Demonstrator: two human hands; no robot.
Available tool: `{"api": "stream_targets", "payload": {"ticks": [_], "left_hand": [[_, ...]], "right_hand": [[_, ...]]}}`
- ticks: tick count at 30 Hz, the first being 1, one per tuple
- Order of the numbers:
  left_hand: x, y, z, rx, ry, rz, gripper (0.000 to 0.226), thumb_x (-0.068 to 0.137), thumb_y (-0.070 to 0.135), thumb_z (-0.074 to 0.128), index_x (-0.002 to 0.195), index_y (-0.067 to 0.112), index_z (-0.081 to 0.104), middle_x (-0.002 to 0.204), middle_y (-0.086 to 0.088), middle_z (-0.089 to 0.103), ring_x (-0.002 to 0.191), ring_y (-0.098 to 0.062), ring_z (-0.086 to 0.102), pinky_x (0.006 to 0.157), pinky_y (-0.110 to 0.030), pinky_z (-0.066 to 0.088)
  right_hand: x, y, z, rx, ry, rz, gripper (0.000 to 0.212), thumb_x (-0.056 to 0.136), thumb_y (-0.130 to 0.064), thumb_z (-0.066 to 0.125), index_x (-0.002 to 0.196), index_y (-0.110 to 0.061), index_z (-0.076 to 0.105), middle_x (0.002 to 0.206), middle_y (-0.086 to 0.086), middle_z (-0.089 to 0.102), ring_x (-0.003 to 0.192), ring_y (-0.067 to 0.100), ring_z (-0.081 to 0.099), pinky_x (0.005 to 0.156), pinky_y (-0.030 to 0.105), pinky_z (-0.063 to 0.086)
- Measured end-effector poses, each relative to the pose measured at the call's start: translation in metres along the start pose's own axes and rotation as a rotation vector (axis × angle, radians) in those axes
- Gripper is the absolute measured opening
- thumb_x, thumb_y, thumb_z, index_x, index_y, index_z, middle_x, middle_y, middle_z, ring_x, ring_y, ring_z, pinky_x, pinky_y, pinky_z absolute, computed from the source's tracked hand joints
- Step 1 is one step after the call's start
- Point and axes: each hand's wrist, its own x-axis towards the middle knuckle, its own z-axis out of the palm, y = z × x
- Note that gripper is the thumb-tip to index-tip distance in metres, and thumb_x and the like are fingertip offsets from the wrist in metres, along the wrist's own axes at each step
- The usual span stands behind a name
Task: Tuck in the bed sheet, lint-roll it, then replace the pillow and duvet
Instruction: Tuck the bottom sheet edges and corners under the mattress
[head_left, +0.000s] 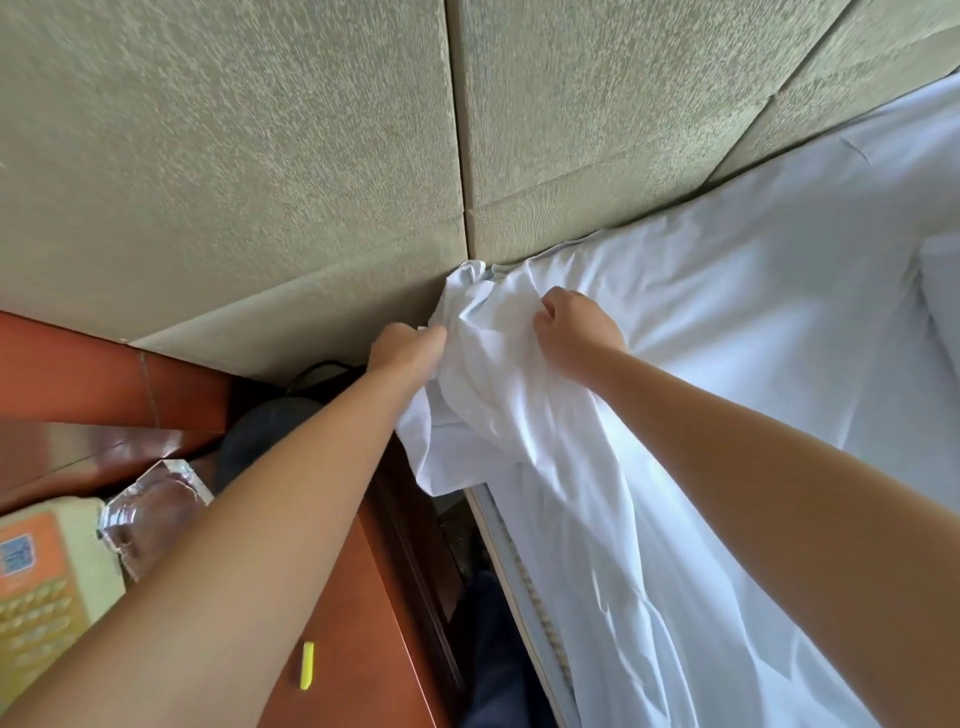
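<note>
At my far left a cream telephone (36, 582) sits on the wooden desk (358, 597), with a clear block (150, 512) of glass or acrylic just beside it and a small yellow thing (307, 665) nearer the desk's edge (a marker or highlighter, I think, though it is too blurred to be sure). Behind runs the padded headboard (260, 156), its panels meeting right where the mattress corner lies.

My left hand (408, 351) reaches over the gap between desk and bed, its grip clenched on the loose corner of the bed sheet (701, 364); I hold it out there so the slack hangs clear of the mattress edge (511, 561), which shows bare below. My right hand (574, 325) is on top of the bed near the corner, fingers curled into a bunch of the same sheet, to keep the cloth from sliding while the other hand works.

The sheet itself is spread across the mattress to my right, wrinkled near me and smoother farther off. I judge the tucking only begun at this corner: the flap is not yet under. At the right edge a white fold (940, 291) may be the pillow or duvet; I cannot tell which.
</note>
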Motion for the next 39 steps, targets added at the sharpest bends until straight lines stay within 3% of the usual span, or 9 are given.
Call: {"api": "stream_targets", "payload": {"ticks": [5, 8, 12, 16, 20, 26, 30, 34, 39], "left_hand": [[0.001, -0.004, -0.030, 0.115, -0.474, -0.228, 0.063, 0.056, 0.051, 0.080, 0.106, 0.017, 0.062, 0.105, -0.008, 0.069, 0.094, -0.029, 0.067, 0.088, -0.041, 0.053], [-0.002, -0.012, -0.036, 0.145, -0.576, -0.167, 0.043, 0.071, 0.014, 0.081, 0.110, 0.015, 0.062, 0.104, -0.010, 0.070, 0.095, -0.028, 0.068, 0.086, -0.042, 0.055], [-0.002, -0.019, -0.036, 0.497, -0.278, 0.054, 0.008, 0.086, 0.013, 0.060, 0.093, 0.008, 0.061, 0.094, -0.008, 0.064, 0.083, -0.025, 0.061, 0.068, -0.031, 0.049], [-0.004, -0.008, -0.037, 1.417, 0.012, 0.242, 0.023, 0.092, 0.008, 0.050, 0.109, 0.016, 0.062, 0.102, 0.002, 0.061, 0.103, -0.021, 0.060, 0.070, -0.029, 0.039], [0.015, -0.002, -0.053, 1.711, 0.210, 0.367, 0.028, 0.089, 0.003, 0.054, 0.112, 0.017, 0.058, 0.107, 0.003, 0.065, 0.099, -0.017, 0.063, 0.073, -0.027, 0.041], [0.001, -0.029, -0.026, 1.350, 0.343, 0.655, 0.063, 0.073, 0.013, 0.074, 0.127, 0.016, 0.042, 0.115, -0.006, 0.054, 0.107, -0.026, 0.053, 0.086, -0.037, 0.040], [-0.020, -0.044, -0.001, 1.140, 0.326, 0.896, 0.028, 0.052, -0.005, 0.072, 0.072, 0.008, 0.059, 0.069, -0.009, 0.056, 0.062, -0.029, 0.059, 0.049, -0.030, 0.040], [-0.039, -0.057, 0.007, 0.893, 0.193, 0.559, 0.012, 0.089, 0.012, 0.048, 0.078, 0.010, 0.048, 0.072, -0.001, 0.047, 0.070, -0.026, 0.051, 0.056, -0.029, 0.030], [-0.053, -0.065, 0.002, 0.691, 0.161, 0.266, 0.027, 0.094, 0.021, 0.038, 0.070, 0.011, 0.046, 0.077, -0.003, 0.054, 0.071, -0.022, 0.051, 0.060, -0.028, 0.037]], "right_hand": [[-0.010, 0.004, 0.001, 0.078, -0.021, -0.044, 0.032, 0.095, -0.041, 0.043, 0.119, -0.019, 0.049, 0.122, 0.002, 0.053, 0.108, 0.026, 0.054, 0.078, 0.033, 0.037], [-0.023, 0.002, -0.001, 0.021, -0.097, -0.057, 0.049, 0.092, -0.051, 0.048, 0.129, -0.020, 0.042, 0.127, -0.001, 0.051, 0.113, 0.025, 0.054, 0.078, 0.031, 0.035], [-0.029, 0.000, -0.006, -0.156, -0.195, -0.065, 0.016, 0.095, -0.030, 0.042, 0.099, -0.017, 0.050, 0.115, 0.008, 0.059, 0.104, 0.028, 0.056, 0.070, 0.028, 0.034], [-0.027, -0.001, -0.020, -0.200, -0.109, -0.052, 0.019, 0.096, -0.024, 0.038, 0.103, -0.014, 0.054, 0.111, 0.009, 0.059, 0.100, 0.028, 0.057, 0.068, 0.028, 0.034], [-0.028, 0.001, -0.023, -0.221, -0.015, -0.017, 0.017, 0.097, -0.021, 0.036, 0.097, -0.015, 0.052, 0.107, 0.009, 0.060, 0.095, 0.028, 0.057, 0.066, 0.028, 0.032], [-0.039, 0.006, -0.011, -0.084, 0.061, 0.074, 0.019, 0.097, -0.024, 0.037, 0.109, -0.012, 0.046, 0.112, 0.010, 0.057, 0.099, 0.031, 0.056, 0.069, 0.033, 0.037], [-0.057, -0.001, -0.003, -0.161, 0.202, -0.107, 0.036, 0.095, -0.033, 0.048, 0.124, -0.013, 0.043, 0.124, 0.008, 0.044, 0.114, 0.027, 0.045, 0.089, 0.037, 0.041], [-0.075, -0.006, 0.000, -0.309, 0.222, -0.453, 0.037, 0.094, -0.042, 0.047, 0.114, -0.012, 0.055, 0.117, 0.007, 0.048, 0.111, 0.026, 0.045, 0.092, 0.035, 0.037], [-0.092, -0.010, 0.010, -0.545, -0.206, -0.623, 0.065, 0.085, -0.071, 0.041, 0.120, -0.017, 0.049, 0.113, 0.001, 0.051, 0.103, 0.020, 0.051, 0.086, 0.033, 0.039]]}}
